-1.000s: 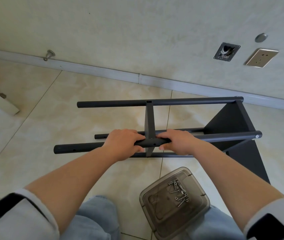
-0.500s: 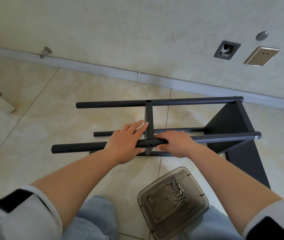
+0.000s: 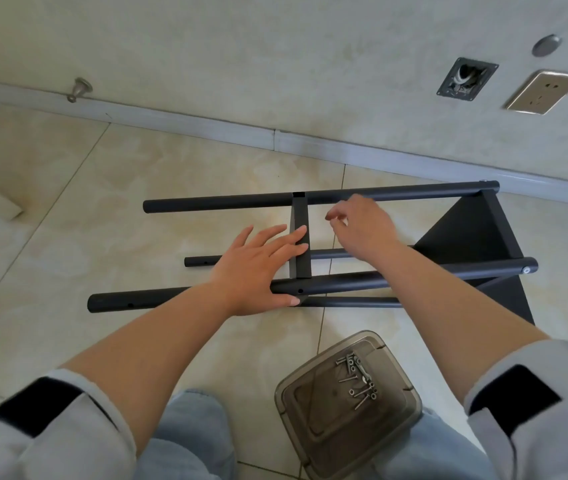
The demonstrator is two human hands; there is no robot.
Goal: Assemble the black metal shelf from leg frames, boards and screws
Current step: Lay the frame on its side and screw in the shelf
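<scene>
We see the black shelf frame (image 3: pixel 345 195) lying on its side on the tiled floor (image 3: pixel 68 244) near the wall, with a black board (image 3: pixel 462 233) fixed at its right end. Our left hand (image 3: pixel 255 268) rests flat on the near tube, fingers straight, touching the cross bar (image 3: pixel 299 237). Our right hand (image 3: pixel 362 226) hovers above the frame, fingers loosely curled and holding nothing, while the screws (image 3: pixel 357 379) lie in a plastic lid (image 3: pixel 348 403) by our knee.

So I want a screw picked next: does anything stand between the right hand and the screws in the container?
Nothing visible covers the screws: they lie exposed in the open grey container. The right hand hovers beyond the near tube of the shelf frame, so it must come back over that tube.
</scene>
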